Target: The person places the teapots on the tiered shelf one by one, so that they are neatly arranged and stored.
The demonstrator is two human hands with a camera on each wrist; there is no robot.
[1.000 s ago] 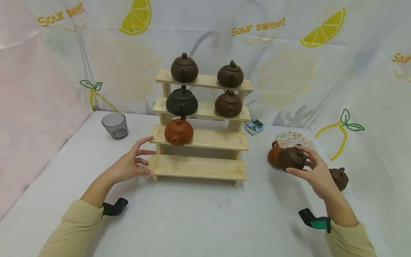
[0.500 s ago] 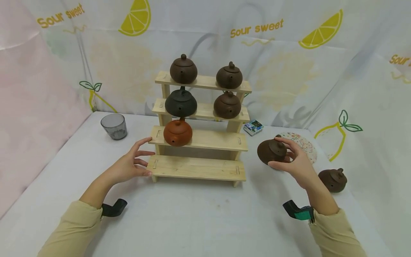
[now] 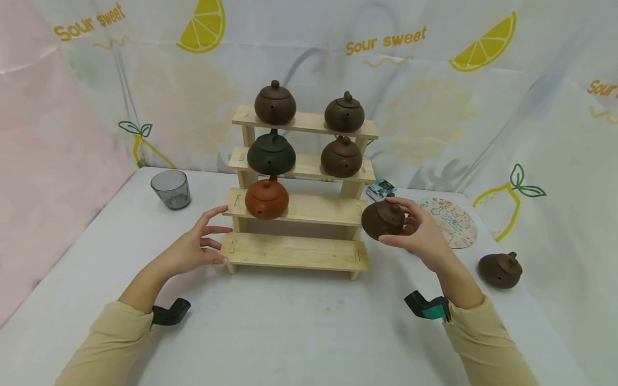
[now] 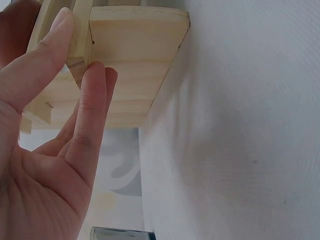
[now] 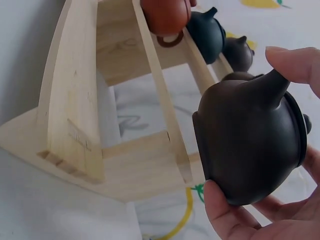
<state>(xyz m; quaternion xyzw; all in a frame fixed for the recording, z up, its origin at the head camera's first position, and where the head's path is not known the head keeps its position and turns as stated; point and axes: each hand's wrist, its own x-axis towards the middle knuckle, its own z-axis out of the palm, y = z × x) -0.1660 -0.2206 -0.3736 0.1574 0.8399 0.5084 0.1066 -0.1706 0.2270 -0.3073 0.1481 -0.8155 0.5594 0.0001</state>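
Observation:
A dark brown teapot (image 3: pixel 379 219) is held up in my right hand (image 3: pixel 422 236), thumb and fingers pinching it from the side. It overlaps the right end of the wooden stepped stand's (image 3: pixel 294 252) second step from the bottom in the head view; the right wrist view shows the teapot (image 5: pixel 245 140) close before the stand. My left hand (image 3: pixel 195 249) touches the stand's left end with its fingers spread; the left wrist view shows fingertips (image 4: pixel 94 75) at a step's end. An orange-red teapot (image 3: pixel 267 199) sits on that second step, with a dark green-grey one (image 3: pixel 271 154) above.
Brown teapots stand on the upper steps, among them one at top left (image 3: pixel 275 104) and one at top right (image 3: pixel 344 113). Another brown teapot (image 3: pixel 500 270) rests at the table's right. Also there: a floral round mat (image 3: pixel 456 225), a small box (image 3: pixel 380 190) and a grey glass (image 3: pixel 171 190).
My right hand has carried the brown teapot leftward from beside the round mat to the stand's right end. An orange-red teapot seen there earlier is now hidden. My left hand stays put.

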